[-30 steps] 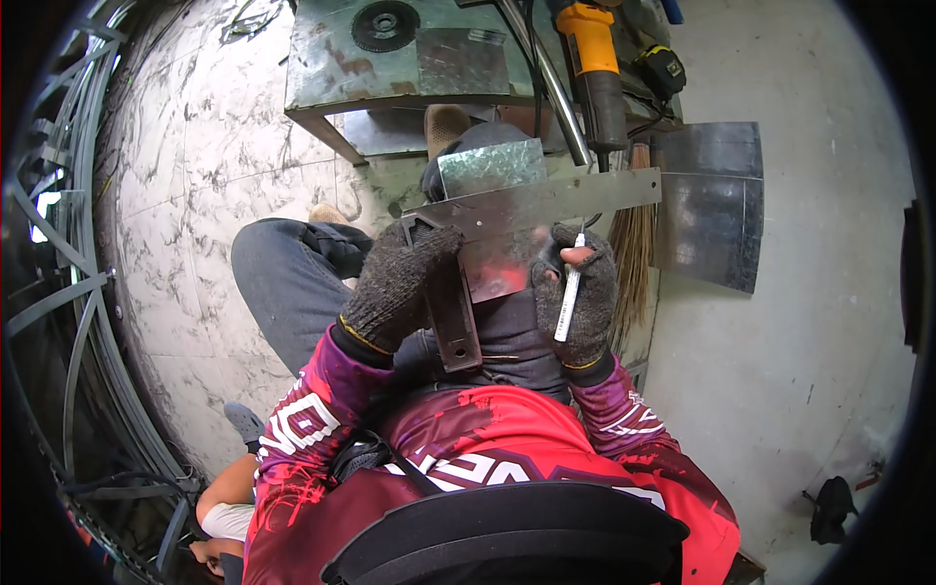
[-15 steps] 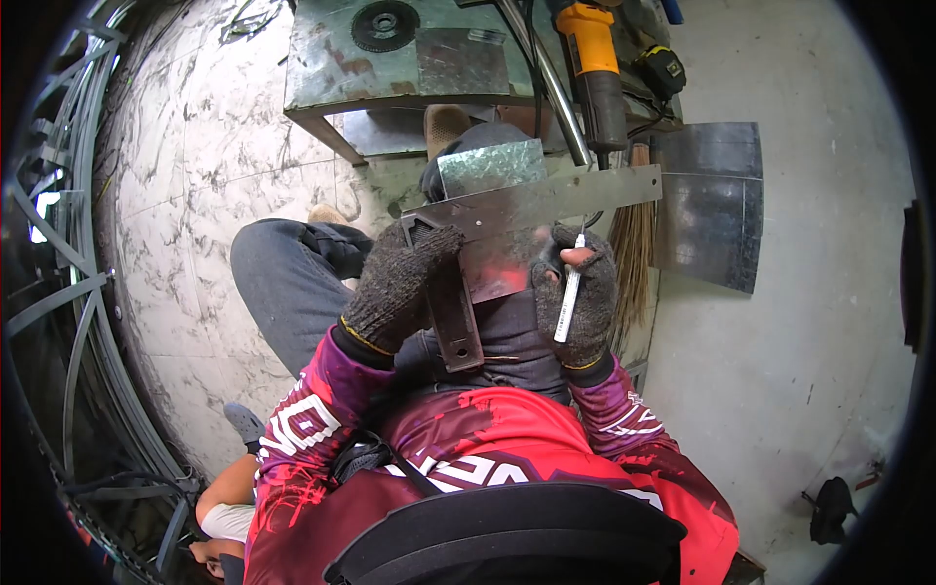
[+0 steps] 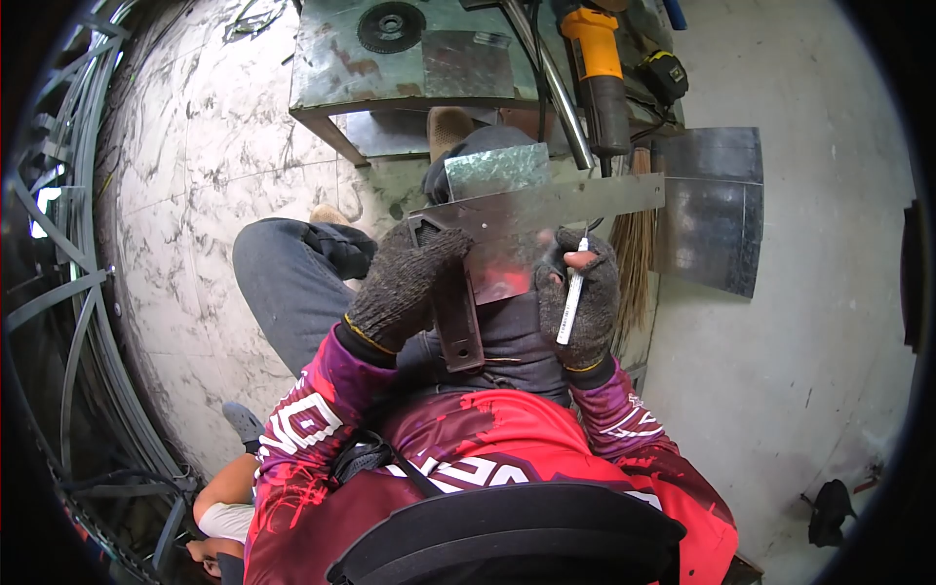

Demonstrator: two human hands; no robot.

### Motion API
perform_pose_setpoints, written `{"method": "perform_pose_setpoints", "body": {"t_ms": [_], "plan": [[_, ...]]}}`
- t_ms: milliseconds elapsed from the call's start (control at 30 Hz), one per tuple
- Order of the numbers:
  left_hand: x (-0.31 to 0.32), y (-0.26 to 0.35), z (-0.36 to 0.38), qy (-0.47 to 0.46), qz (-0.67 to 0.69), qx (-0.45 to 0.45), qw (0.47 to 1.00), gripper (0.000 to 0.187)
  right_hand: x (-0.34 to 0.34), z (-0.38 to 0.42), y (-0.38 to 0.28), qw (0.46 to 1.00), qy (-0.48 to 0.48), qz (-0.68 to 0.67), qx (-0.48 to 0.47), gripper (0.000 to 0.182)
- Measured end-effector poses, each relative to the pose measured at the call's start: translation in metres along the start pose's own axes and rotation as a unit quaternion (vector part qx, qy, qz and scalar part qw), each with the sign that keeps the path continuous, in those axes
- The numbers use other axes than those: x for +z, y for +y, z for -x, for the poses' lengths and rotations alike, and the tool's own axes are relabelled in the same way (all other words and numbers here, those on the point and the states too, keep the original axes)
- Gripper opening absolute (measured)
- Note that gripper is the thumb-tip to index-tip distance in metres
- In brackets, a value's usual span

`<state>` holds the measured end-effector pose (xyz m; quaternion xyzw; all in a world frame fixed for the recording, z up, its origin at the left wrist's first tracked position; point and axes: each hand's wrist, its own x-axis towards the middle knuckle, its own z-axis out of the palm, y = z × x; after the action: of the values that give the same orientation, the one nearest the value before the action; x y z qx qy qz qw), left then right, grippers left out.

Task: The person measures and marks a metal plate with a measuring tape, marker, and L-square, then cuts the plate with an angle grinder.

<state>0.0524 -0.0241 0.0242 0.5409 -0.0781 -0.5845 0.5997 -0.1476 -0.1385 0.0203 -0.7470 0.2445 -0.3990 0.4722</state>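
Observation:
My left hand (image 3: 405,292), in a dark knitted glove, is closed around the stock of a metal try square (image 3: 575,202). The square's long blade reaches right, across a small piece of sheet metal (image 3: 499,170) above my lap. That sheet shows above and below the blade, and its lower part reflects red. In my right hand (image 3: 597,312), gloved with bare fingertips, a white marker (image 3: 571,302) is gripped, tip pointing up near the blade's lower edge. Whether the tip touches the sheet I cannot make out; it appears to the right of it.
Ahead stands a metal table (image 3: 327,73) bearing a black disc (image 3: 391,26), a flat plate and an orange power tool (image 3: 592,44). A tape measure (image 3: 665,76) lies nearby. At right are a broom (image 3: 634,253) and sheet metal (image 3: 710,210). Another person's leg (image 3: 229,483) shows lower left.
The square, the sheet and the table appear shifted very slightly to the right in view. Both hands keep their holds on the try square and the marker.

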Motion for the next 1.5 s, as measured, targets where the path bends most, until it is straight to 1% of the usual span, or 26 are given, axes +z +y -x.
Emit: {"method": "perform_pose_setpoints", "body": {"t_ms": [67, 133, 200, 233, 300, 333, 367, 433, 500, 533, 600, 733, 800, 867, 900, 933, 967, 1000, 1033, 1100, 1133, 1167, 1200, 1300, 1367, 1500], "plan": [[0.0, 0.0, 0.0, -0.013, -0.067, 0.079, 0.995, 0.029, -0.002, 0.003, 0.003, 1.0, 0.0, -0.011, 0.009, 0.027], [0.004, 0.002, 0.003, -0.006, -0.057, 0.076, 0.995, 0.029, -0.003, 0.007, 0.008, 1.0, -0.001, -0.022, 0.018, 0.027], [0.006, 0.005, 0.004, 0.002, -0.046, 0.073, 0.996, 0.029, -0.002, 0.009, 0.011, 0.993, 0.009, -0.106, 0.048, 0.027], [0.006, 0.005, 0.004, 0.008, -0.028, 0.051, 0.998, 0.029, -0.002, 0.009, 0.011, 0.993, 0.009, -0.106, 0.048, 0.027], [0.007, 0.006, 0.004, 0.014, -0.011, 0.03, 0.999, 0.028, -0.003, 0.009, 0.01, 0.972, 0.032, -0.199, 0.124, 0.027], [0.007, 0.005, 0.003, 0.011, 0.018, 0.015, 1.0, 0.028, -0.004, 0.01, 0.01, 0.972, 0.032, -0.199, 0.123, 0.027], [0.007, 0.005, 0.002, 0.009, 0.046, 0.001, 0.999, 0.028, -0.004, 0.011, 0.011, 0.979, 0.028, -0.169, 0.112, 0.026], [0.009, 0.008, 0.004, 0.014, 0.021, 0.011, 1.0, 0.025, -0.004, 0.012, 0.011, 0.985, 0.024, -0.138, 0.101, 0.025], [0.011, 0.009, 0.004, 0.02, -0.004, 0.022, 1.0, 0.021, -0.004, 0.011, 0.008, 0.979, 0.038, -0.133, 0.151, 0.024], [0.011, 0.009, 0.004, 0.022, 0.007, 0.012, 1.0, 0.022, -0.004, 0.01, 0.007, 0.979, 0.038, -0.133, 0.151, 0.024], [0.009, 0.008, 0.002, 0.024, 0.018, 0.004, 1.0, 0.022, -0.002, 0.007, 0.008, 0.996, 0.016, -0.07, 0.052, 0.023], [0.011, 0.009, 0.003, 0.021, 0.017, -0.011, 1.0, 0.024, -0.005, 0.008, 0.011, 0.999, 0.004, -0.037, 0.037, 0.026], [0.011, 0.007, 0.003, 0.028, 0.024, -0.01, 0.999, 0.024, -0.006, 0.012, 0.014, 0.999, 0.017, -0.006, 0.051, 0.033], [0.009, 0.001, -0.001, 0.015, -0.099, 0.092, 0.991, 0.023, -0.006, 0.011, 0.013, 0.999, 0.017, -0.006, 0.047, 0.036], [0.01, 0.003, 0.0, 0.014, -0.099, 0.092, 0.991, 0.023, -0.005, 0.009, 0.011, 0.999, 0.016, -0.007, 0.042, 0.038], [0.011, 0.005, 0.002, 0.022, -0.069, 0.059, 0.996, 0.023, -0.005, 0.007, 0.008, 0.999, 0.016, -0.007, 0.042, 0.038], [0.013, 0.008, 0.004, 0.029, -0.039, 0.025, 0.998, 0.023, -0.005, 0.002, 0.003, 0.999, 0.004, 0.028, 0.016, 0.038], [0.012, 0.007, 0.003, 0.029, -0.039, 0.025, 0.999, 0.023, -0.005, -0.001, -0.002, 0.998, -0.009, 0.063, -0.01, 0.039], [0.011, 0.007, 0.003, 0.022, -0.046, 0.026, 0.998, 0.023, -0.007, -0.003, -0.008, 0.998, -0.009, 0.064, -0.01, 0.039], [0.007, 0.0, 0.0, 0.016, -0.054, 0.027, 0.998, 0.022, -0.016, -0.002, -0.016, 0.986, -0.079, 0.039, 0.138, 0.047], [0.002, -0.011, -0.003, 0.012, -0.072, 0.066, 0.995, 0.022, -0.021, -0.004, -0.014, 0.986, -0.079, 0.039, 0.138, 0.047], [0.003, -0.011, -0.004, 0.009, -0.09, 0.106, 0.99, 0.021, -0.027, -0.008, -0.011, 0.989, -0.113, 0.08, 0.051, 0.051], [0.003, -0.011, -0.003, 0.009, -0.09, 0.105, 0.99, 0.021, -0.03, -0.009, -0.009, 0.981, -0.146, 0.121, -0.036, 0.054], [0.008, -0.003, 0.0, 0.004, -0.131, 0.094, 0.987, 0.021, -0.032, -0.006, -0.006, 0.98, -0.144, 0.131, -0.036, 0.056], [0.01, 0.001, 0.002, 0.009, 0.036, -0.001, 0.999, 0.021, -0.029, -0.002, -0.008, 0.985, -0.136, 0.11, -0.012, 0.056], [0.004, -0.003, 0.001, -0.02, 0.084, -0.019, 0.996, 0.026, -0.025, 0.003, -0.006, 0.99, -0.124, 0.04, 0.058, 0.054]]}}
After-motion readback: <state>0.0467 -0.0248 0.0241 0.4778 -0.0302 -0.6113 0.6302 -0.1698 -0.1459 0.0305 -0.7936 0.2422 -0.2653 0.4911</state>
